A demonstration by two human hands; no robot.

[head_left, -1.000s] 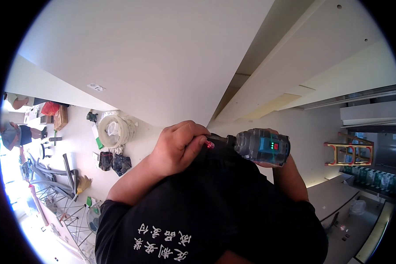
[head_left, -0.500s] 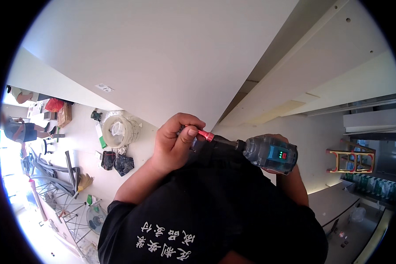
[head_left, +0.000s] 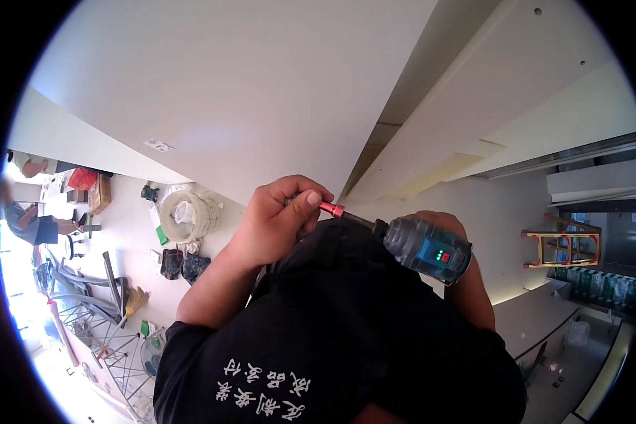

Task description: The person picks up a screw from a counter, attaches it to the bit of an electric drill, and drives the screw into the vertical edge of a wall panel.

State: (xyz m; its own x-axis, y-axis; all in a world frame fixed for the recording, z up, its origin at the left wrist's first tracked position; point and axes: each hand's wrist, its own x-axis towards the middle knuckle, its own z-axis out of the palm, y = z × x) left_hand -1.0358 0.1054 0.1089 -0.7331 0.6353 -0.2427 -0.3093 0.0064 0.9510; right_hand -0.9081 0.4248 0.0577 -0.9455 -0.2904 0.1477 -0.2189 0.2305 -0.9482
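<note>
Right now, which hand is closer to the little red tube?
Left. The left hand pinches one end of the red tube; the right hand is farther to the right, gripping the power drill.

The left hand (head_left: 279,218) is up in front, thumb pinching against curled fingers, its bare left forearm (head_left: 215,283) slanting inward. From here the right hand (head_left: 442,220) is partly hidden, raised nearby, the right forearm (head_left: 473,293) angled up.

Two hands (head_left: 272,220) (head_left: 446,222), one held drill (head_left: 430,249), one ladder (head_left: 561,265) show.
</note>
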